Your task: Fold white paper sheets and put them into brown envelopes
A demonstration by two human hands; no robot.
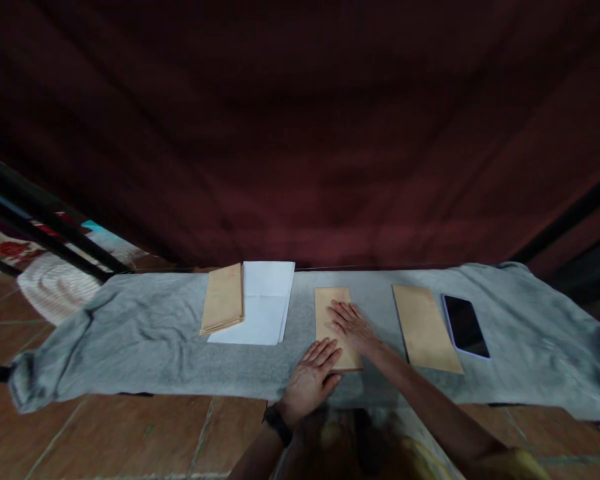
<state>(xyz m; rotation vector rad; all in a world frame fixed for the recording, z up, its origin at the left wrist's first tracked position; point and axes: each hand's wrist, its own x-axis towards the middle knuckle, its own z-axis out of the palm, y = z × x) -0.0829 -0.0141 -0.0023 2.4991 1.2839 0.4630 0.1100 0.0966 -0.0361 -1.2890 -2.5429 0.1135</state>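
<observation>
Head view: a tan, rectangular paper envelope [321, 320] is lying on grey cloth [175, 367], long axis running near to far; the right hand [353, 329] is resting flat across its middle, the left hand [311, 378] overlapping its near-left edge, neither clasping.

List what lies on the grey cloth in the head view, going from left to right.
Stack of brown paper pieces, white sheets, single brown piece under the flat left hand and right hand, second single brown piece, phone.
</observation>
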